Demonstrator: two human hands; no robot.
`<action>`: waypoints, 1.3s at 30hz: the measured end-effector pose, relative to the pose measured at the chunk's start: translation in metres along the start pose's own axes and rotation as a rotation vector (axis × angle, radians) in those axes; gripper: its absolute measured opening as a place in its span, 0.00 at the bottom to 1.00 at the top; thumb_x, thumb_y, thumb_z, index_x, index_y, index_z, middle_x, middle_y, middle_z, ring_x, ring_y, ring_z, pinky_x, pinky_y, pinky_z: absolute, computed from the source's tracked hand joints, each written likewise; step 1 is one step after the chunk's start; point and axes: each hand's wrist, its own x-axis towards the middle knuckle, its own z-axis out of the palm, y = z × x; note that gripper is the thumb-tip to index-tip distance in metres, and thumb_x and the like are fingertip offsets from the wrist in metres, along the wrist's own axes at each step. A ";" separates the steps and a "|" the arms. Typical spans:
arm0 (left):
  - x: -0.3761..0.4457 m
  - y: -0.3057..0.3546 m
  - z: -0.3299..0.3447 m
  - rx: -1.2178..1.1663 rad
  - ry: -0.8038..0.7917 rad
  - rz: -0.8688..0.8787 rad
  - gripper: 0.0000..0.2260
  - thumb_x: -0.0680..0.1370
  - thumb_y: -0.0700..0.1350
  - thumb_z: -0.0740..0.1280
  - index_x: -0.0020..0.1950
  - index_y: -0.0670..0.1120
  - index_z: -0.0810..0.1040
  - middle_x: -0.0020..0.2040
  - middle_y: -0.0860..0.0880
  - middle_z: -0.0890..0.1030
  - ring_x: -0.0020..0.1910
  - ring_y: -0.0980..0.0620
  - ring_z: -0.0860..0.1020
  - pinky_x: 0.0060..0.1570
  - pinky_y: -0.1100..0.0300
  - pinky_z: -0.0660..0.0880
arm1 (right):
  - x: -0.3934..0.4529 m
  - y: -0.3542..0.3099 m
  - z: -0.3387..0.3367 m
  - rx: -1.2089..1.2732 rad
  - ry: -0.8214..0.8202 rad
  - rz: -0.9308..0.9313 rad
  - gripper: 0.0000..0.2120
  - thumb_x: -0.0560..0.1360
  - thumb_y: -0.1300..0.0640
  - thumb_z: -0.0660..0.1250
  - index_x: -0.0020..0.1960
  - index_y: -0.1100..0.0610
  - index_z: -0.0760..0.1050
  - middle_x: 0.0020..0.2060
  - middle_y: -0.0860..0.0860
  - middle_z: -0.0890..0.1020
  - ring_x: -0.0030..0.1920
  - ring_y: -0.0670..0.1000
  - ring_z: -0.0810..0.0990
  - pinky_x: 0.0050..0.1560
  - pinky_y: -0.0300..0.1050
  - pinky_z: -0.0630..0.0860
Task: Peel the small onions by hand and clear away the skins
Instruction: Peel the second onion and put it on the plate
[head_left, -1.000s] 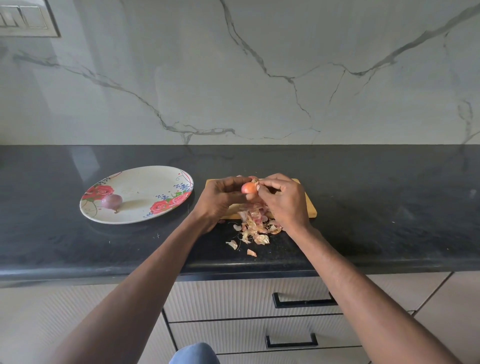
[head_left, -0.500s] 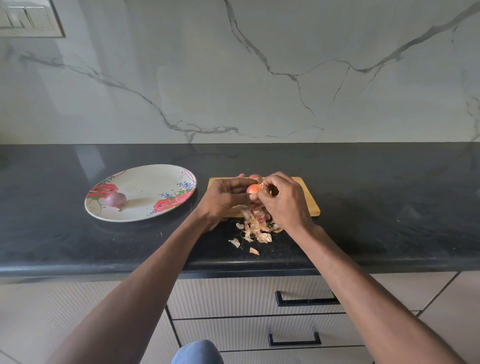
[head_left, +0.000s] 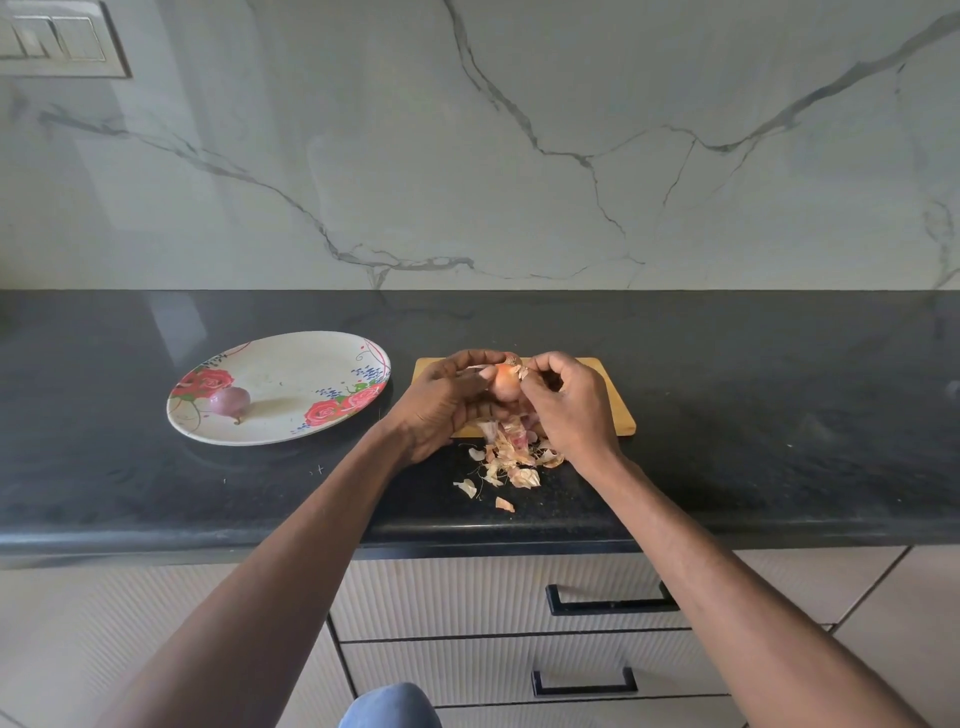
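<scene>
My left hand (head_left: 441, 402) grips a small orange-skinned onion (head_left: 505, 383) above the wooden cutting board (head_left: 613, 410). My right hand (head_left: 569, 405) pinches a flap of dry skin at the onion's top right. A pile of papery onion skins (head_left: 511, 457) lies under my hands, spilling from the board's front edge onto the black counter. One peeled purple onion (head_left: 229, 401) rests on the left part of the flowered plate (head_left: 291, 374).
The black counter (head_left: 779, 415) runs the full width, backed by a marble wall. Loose skin scraps (head_left: 504, 504) lie near its front edge. Drawers with black handles (head_left: 608, 605) are below. A switch panel (head_left: 57, 44) is at top left.
The onion has turned slightly in my left hand and my right fingers have shifted to a skin flap at its top. The plate and skin pile have not moved.
</scene>
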 end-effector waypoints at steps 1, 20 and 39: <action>0.000 0.000 0.000 0.000 0.014 -0.003 0.13 0.81 0.37 0.64 0.66 0.35 0.72 0.54 0.34 0.81 0.46 0.39 0.83 0.48 0.53 0.83 | 0.000 0.000 0.000 0.015 -0.009 0.027 0.02 0.77 0.61 0.71 0.47 0.60 0.81 0.42 0.50 0.84 0.44 0.50 0.83 0.45 0.50 0.82; -0.001 0.002 0.001 -0.019 0.004 -0.013 0.12 0.79 0.39 0.67 0.61 0.35 0.75 0.49 0.36 0.83 0.40 0.43 0.84 0.43 0.56 0.84 | -0.002 -0.010 -0.005 0.271 -0.079 0.082 0.14 0.80 0.53 0.69 0.43 0.63 0.81 0.35 0.51 0.84 0.37 0.45 0.82 0.40 0.40 0.78; -0.002 0.002 0.002 -0.032 0.054 -0.020 0.18 0.74 0.40 0.71 0.61 0.35 0.75 0.49 0.36 0.82 0.40 0.43 0.84 0.45 0.55 0.83 | 0.002 -0.006 -0.003 0.165 -0.059 0.081 0.07 0.78 0.63 0.70 0.47 0.52 0.81 0.43 0.46 0.84 0.45 0.44 0.83 0.44 0.33 0.78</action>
